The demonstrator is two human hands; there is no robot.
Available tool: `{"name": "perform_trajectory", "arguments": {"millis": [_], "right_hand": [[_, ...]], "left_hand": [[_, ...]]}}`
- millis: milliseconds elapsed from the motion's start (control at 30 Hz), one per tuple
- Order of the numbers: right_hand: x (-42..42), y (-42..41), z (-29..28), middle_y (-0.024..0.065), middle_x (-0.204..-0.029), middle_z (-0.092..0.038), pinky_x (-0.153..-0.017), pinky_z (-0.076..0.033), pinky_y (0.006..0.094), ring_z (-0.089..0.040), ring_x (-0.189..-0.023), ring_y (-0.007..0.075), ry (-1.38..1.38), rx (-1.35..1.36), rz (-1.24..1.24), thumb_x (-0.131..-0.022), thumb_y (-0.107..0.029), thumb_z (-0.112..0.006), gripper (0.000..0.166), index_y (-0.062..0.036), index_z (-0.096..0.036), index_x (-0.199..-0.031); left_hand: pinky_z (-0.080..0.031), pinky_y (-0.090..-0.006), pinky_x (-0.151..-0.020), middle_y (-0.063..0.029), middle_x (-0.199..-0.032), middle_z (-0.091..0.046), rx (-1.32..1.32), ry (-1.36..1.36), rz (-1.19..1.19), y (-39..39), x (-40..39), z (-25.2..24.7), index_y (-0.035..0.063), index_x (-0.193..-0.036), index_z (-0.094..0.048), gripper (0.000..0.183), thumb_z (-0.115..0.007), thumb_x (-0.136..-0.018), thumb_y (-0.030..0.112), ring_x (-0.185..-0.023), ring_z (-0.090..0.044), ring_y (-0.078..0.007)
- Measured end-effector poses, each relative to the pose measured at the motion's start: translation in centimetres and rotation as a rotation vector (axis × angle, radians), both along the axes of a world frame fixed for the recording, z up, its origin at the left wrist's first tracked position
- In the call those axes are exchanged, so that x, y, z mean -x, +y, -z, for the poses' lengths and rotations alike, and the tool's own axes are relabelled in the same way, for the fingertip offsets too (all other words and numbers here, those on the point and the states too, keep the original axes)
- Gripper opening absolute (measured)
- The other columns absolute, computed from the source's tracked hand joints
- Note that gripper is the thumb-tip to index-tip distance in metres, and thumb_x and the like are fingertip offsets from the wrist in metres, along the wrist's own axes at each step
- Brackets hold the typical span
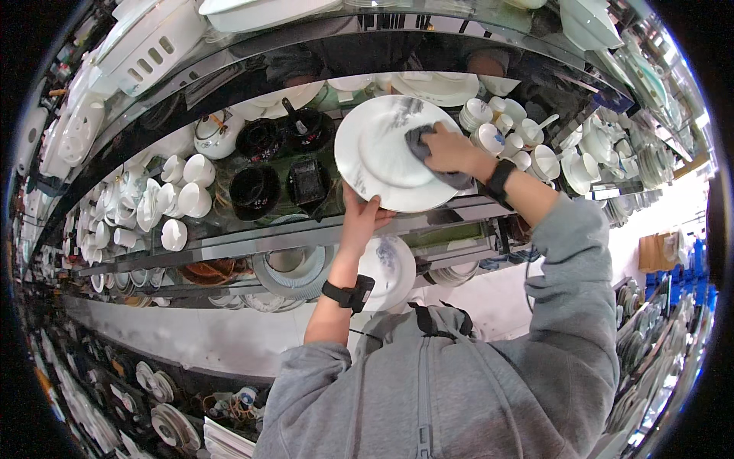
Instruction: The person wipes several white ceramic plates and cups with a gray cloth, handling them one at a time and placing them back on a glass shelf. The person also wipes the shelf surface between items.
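A large white plate (378,155) with grey brush-like decoration on its rim is held tilted above the shelf. My left hand (360,215) grips its lower left edge, thumb on the front and the other fingers partly hidden behind. A dark grey cloth (420,140) is bunched under my right hand (450,150), which presses it against the right side of the plate. Part of the cloth hangs down past the plate's lower right rim. Both wrists wear black bands.
Black bowls (255,192) and a white teapot (218,135) stand left of the plate. White cups (196,199) crowd farther left; small cups and bowls (487,137) sit at the right. A dark shelf edge (275,63) runs overhead. Below, a shelf holds another white plate (395,275).
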State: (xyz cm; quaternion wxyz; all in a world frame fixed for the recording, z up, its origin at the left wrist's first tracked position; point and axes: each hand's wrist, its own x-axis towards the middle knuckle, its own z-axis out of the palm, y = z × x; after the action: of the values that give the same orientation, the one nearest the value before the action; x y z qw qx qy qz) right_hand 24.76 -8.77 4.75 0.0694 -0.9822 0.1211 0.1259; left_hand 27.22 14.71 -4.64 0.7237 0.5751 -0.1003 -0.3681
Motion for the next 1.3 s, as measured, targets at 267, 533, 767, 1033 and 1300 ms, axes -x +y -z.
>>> {"name": "perform_trajectory", "arguments": {"millis": [267,533,767,1033,1300], "right_hand": [[-9.4,0.1,1.2,0.0263,-0.119,-0.053,-0.088,-0.049,0.0455,-0.059,-0.101,0.0404,-0.127,-0.039,-0.063,-0.077,-0.023,-0.055,0.04,-0.0021,-0.064,-0.109],[-2.2,6.3,0.4,0.0172,-0.107,-0.057,-0.08,-0.051,0.0445,-0.061,-0.093,0.0366,-0.022,-0.134,-0.355,-0.072,-0.029,-0.061,0.038,-0.0079,-0.066,-0.104],[-0.1,0.4,-1.6,0.0225,-0.106,-0.065,-0.08,-0.053,0.0444,-0.065,-0.096,0.0355,0.17,0.088,0.007,-0.073,-0.021,-0.057,0.035,-0.0002,-0.069,-0.098],[-10.2,-0.8,2.3,0.0274,-0.117,-0.058,-0.088,-0.049,0.0452,-0.06,-0.104,0.0392,-0.121,0.063,0.018,-0.077,-0.021,-0.054,0.035,0.0006,-0.068,-0.102],[-6.4,5.8,2.8,0.0216,-0.117,-0.053,-0.088,-0.048,0.0436,-0.059,-0.102,0.0375,-0.198,-0.254,-0.236,-0.073,-0.033,-0.061,0.05,-0.0091,-0.062,-0.117]], "left_hand": [[-0.055,-0.0346,-0.072,-0.0156,-0.116,-0.059,0.013,-0.022,-0.006,0.2,0.1,-0.4,0.0267,-0.146,0.014,0.077,-0.044,-0.097,0.013,-0.085,-0.067,-0.0231],[-0.056,-0.0332,-0.07,-0.0152,-0.116,-0.059,0.049,0.016,-0.028,0.1,0.1,0.3,0.0288,-0.146,0.011,0.076,-0.044,-0.097,0.012,-0.084,-0.068,-0.0228],[-0.055,-0.0347,-0.072,-0.0159,-0.113,-0.06,0.026,-0.014,0.0,-0.1,-0.1,-0.2,0.0264,-0.146,0.015,0.078,-0.042,-0.096,0.012,-0.084,-0.068,-0.0224],[-0.055,-0.0346,-0.073,-0.0152,-0.109,-0.062,0.018,-0.031,0.027,0.3,-0.1,-0.3,0.0253,-0.146,0.017,0.079,-0.043,-0.097,0.015,-0.083,-0.068,-0.0217],[-0.055,-0.0316,-0.068,-0.0127,-0.101,-0.065,0.027,0.002,-0.012,-0.1,0.1,1.2,0.0258,-0.146,0.018,0.08,-0.045,-0.098,0.017,-0.078,-0.068,-0.0193]]}}
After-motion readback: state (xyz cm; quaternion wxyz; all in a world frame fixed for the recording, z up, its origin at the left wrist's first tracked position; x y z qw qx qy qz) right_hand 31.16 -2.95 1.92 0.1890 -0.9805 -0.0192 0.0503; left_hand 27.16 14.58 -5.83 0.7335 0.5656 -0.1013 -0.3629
